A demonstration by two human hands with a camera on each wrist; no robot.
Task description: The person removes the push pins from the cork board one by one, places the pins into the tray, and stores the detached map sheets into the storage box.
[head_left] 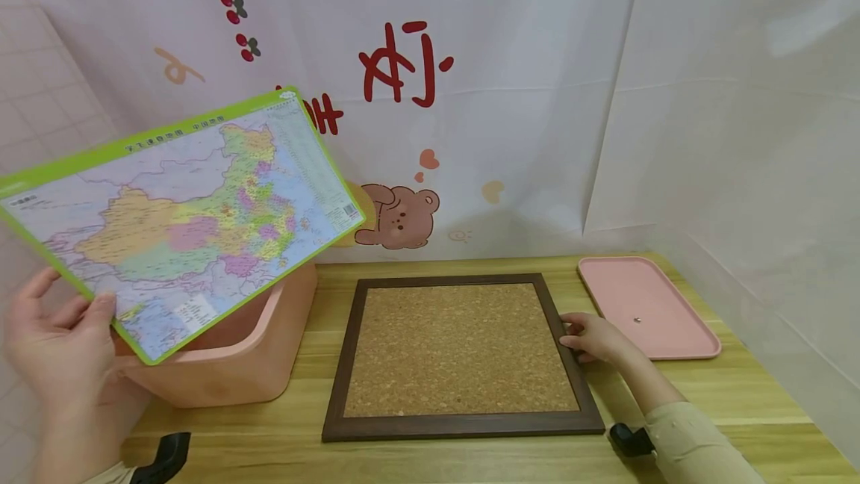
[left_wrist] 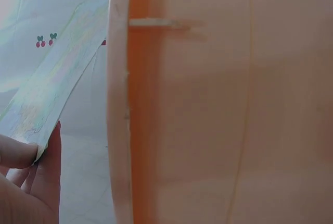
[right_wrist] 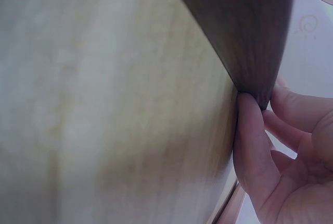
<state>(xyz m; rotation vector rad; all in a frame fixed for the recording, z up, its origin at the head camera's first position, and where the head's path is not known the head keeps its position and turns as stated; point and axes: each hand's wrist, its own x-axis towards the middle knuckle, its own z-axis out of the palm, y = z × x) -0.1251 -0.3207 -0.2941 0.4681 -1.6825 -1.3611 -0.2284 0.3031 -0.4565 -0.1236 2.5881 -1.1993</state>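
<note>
Left grip (head_left: 63, 348) raised, lower left of head frame, fingers (head_left: 39, 291) pointing up, pinching against thumb (head_left: 102, 311). Right grip (head_left: 596, 336), right of frame, pinching too; sleeved forearm (head_left: 695, 443) slants in from lower right.

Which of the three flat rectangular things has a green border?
The map sheet, pinched in the left hand. The corkboard has a dark brown frame, and the tray is pink.

Work area: wood-grain table (head_left: 759, 405) before white backdrop (head_left: 524, 43).
Backdrop print: red characters (head_left: 428, 69), cherries (head_left: 232, 16), hearts (head_left: 428, 160), bear (head_left: 408, 221). Left: pale grid-lined surface (head_left: 33, 51). Right: plain white sheet (head_left: 739, 140). Lighting: diffuse.
</note>
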